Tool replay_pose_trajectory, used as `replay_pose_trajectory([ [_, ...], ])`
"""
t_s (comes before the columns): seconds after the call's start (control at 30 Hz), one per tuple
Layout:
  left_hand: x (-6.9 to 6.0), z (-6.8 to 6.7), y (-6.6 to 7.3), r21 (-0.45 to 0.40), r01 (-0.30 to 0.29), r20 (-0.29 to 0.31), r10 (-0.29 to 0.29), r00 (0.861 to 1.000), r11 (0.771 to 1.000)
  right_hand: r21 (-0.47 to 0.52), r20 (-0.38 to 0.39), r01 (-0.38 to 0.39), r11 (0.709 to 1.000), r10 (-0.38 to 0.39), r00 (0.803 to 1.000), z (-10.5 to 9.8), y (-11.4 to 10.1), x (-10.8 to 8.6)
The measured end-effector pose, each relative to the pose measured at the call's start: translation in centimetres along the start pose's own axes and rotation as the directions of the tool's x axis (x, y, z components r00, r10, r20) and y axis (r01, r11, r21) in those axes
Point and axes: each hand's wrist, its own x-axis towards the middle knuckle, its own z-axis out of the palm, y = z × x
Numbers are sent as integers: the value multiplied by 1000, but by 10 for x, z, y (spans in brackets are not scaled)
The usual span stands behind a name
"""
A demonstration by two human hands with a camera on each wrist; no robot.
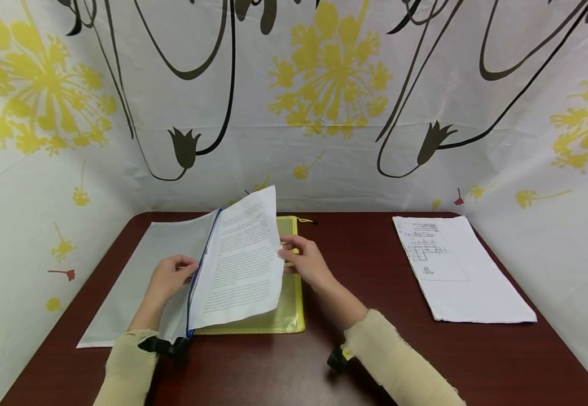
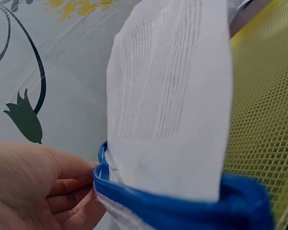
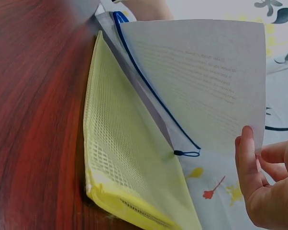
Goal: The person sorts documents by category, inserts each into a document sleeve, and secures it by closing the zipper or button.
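Note:
A pale translucent zip pouch (image 1: pixel 131 287) with a blue-edged mouth (image 2: pixel 182 203) lies tilted up at the left of the table. My left hand (image 1: pixel 168 277) pinches that blue edge between thumb and fingers. Printed sheets (image 1: pixel 245 265) stand partly inside the mouth, their rest sticking out to the right. At the sheets' outer edge my right hand (image 1: pixel 308 260) pinches the paper between thumb and fingers. Beneath the sheets lies a yellow mesh zip pouch (image 1: pixel 290 304), partly covered. A small dark zipper pull (image 3: pixel 180 153) hangs from the blue edge.
A stack of white papers (image 1: pixel 477 282) with a line drawing on top lies at the right of the dark red-brown table (image 1: pixel 365 254). A patterned white curtain (image 1: pixel 324 169) stands behind the table and at both sides.

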Motion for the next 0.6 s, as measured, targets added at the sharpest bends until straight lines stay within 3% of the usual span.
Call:
replay_pose_trajectory([
  [0.33,1,0,2,1,-11,17,11,1000,1000,12,37,-4,1000,4,999,10,5,-2],
  [0.6,2,3,0,-3,2,11,-2,1000,1000,8,24,-30,1000,30,999,15,9,-3],
])
